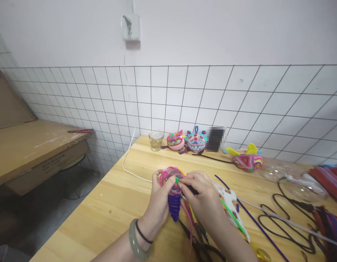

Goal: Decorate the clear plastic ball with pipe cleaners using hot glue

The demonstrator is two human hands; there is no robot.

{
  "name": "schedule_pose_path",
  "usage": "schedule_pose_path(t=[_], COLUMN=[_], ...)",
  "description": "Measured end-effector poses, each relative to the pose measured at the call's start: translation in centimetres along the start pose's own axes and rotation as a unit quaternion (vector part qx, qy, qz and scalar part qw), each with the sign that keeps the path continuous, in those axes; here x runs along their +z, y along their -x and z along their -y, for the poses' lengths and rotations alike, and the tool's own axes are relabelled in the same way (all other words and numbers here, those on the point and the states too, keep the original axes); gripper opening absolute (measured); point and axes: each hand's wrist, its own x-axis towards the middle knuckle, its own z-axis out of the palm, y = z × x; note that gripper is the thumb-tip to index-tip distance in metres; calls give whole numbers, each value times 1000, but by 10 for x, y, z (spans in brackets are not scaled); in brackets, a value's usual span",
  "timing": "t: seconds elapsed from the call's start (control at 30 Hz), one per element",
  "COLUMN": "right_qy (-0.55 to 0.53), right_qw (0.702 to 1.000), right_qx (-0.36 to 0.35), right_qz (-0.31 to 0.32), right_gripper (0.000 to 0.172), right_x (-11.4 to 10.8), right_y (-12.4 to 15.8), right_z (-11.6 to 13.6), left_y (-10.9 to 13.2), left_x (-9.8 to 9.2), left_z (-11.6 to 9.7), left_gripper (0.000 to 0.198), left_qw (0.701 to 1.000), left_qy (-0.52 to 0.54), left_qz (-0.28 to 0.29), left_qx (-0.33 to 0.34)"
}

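A round ornament (172, 174) wound in pink, purple and orange fuzzy strands sits in my left hand (160, 193), with the thumb across its front. From its lower side hangs a ridged purple tail (174, 208). My right hand (202, 191) pinches a small green fuzzy piece (177, 180) against the ornament's face. Below the hands lie black-handled scissors (199, 247) and a yellow-and-red handled tool, partly hidden. Beside my right forearm is a white glue gun (230, 205), with a green pipe cleaner (234, 215) lying across it.
Finished ornaments, one pink (176, 142), one blue (196, 141) and one winged (248, 160), stand along the back near a glass cup (155, 141). Clear plastic balls (276, 173), a looped black cord (283, 227) and pipe cleaner bundles (330, 182) lie right.
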Motion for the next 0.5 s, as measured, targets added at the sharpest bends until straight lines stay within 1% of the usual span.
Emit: schedule_pose_path(t=[0.13, 0.3, 0.5], right_qy=[1, 4, 32], right_qw=[1000, 1000, 999], right_qx=[2, 16, -5], right_qz=[-13, -22, -15], right_gripper=[10, 6, 7], right_x=[2, 0, -4], right_y=[1, 1, -1], right_z=[-3, 0, 3], left_y=[2, 5, 7], left_x=[0, 1, 3], left_z=[0, 0, -1], left_gripper=[38, 38, 40], left_qw=[1000, 1000, 1000], left_qy=[0, 4, 1], left_qz=[-8, -5, -10], left_qx=[3, 14, 21])
